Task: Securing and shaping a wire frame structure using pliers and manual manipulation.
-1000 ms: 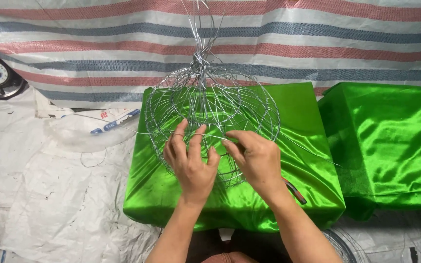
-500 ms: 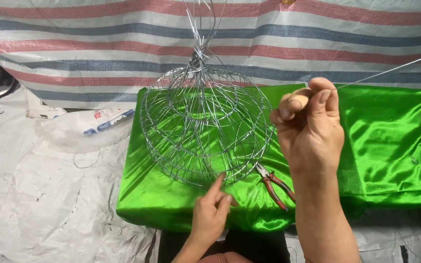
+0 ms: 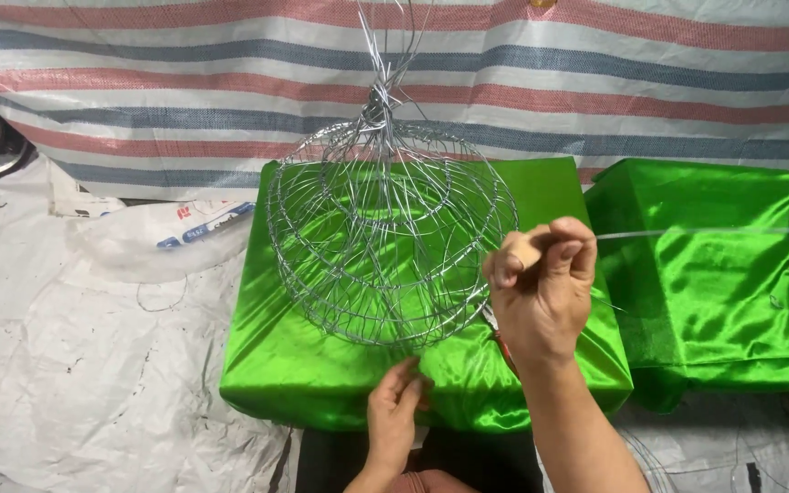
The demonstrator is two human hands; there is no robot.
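Head view. A rounded wire cage (image 3: 390,242), built of silver hoops and ribs gathered into a twisted bundle at its top, stands on a green satin-covered desk (image 3: 321,383). The right hand (image 3: 541,283) is raised beside the cage's right flank, its fingers (image 3: 570,256) closed together on a single strand of wire (image 3: 687,234) that runs taut and nearly level toward the right edge of the picture. The left hand (image 3: 394,415) sits low at the front edge of the desk, fingers slightly apart, touching the cloth just under the cage's lower rim; whether it pins a wire end there cannot be told. The red handles of pliers (image 3: 504,347) show behind the right wrist, lying on the desk. A second green-draped desk (image 3: 714,301) stands to the right. The step in hand appears to be drawing out a length of wire to add to the cage; the next move would call for keeping the strand tight while guiding it round a rib, the left hand steadying the frame
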